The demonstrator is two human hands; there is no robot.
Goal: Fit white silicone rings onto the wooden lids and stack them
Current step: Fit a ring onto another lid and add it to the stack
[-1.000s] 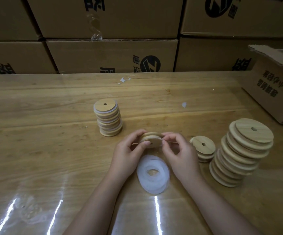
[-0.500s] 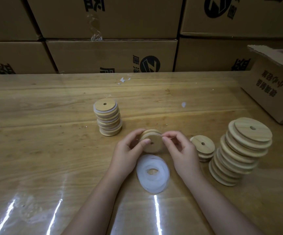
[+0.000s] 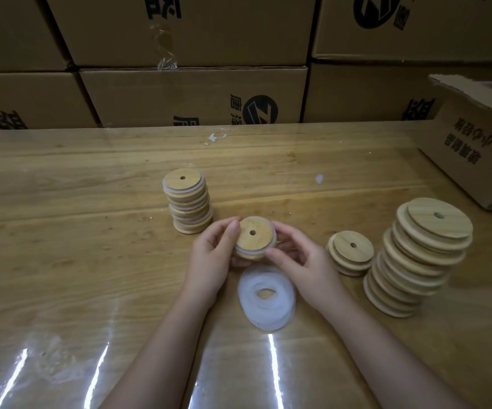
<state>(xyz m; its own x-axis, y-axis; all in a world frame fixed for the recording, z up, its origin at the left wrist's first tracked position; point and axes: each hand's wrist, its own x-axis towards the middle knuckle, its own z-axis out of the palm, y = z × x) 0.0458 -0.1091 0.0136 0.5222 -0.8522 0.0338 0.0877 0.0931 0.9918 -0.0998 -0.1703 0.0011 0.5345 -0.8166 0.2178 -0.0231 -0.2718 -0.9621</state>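
Head view: left hand and right hand both grip one lid by its rim, its face tilted toward the camera. A white ring shows around its edge. Loose rings lie piled on the bench just below the hands. Ringed stack stands just behind the left hand. Bare lids sit right of the right hand: short stack, then tall leaning stack. Cartons line the back.
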